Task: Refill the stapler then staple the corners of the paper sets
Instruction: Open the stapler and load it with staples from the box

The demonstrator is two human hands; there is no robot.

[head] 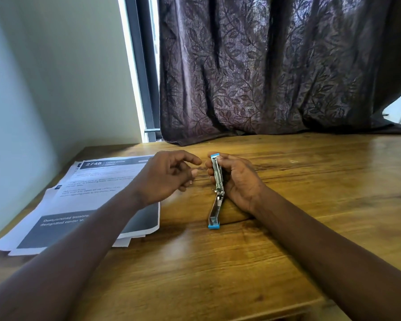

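Right grip wraps the opened stapler (blue-tipped); left grip hangs loose, empty, beside it.

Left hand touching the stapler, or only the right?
Apart. In the head view, a strip of table shows between the left hand and the stapler. Only the right hand grips it.
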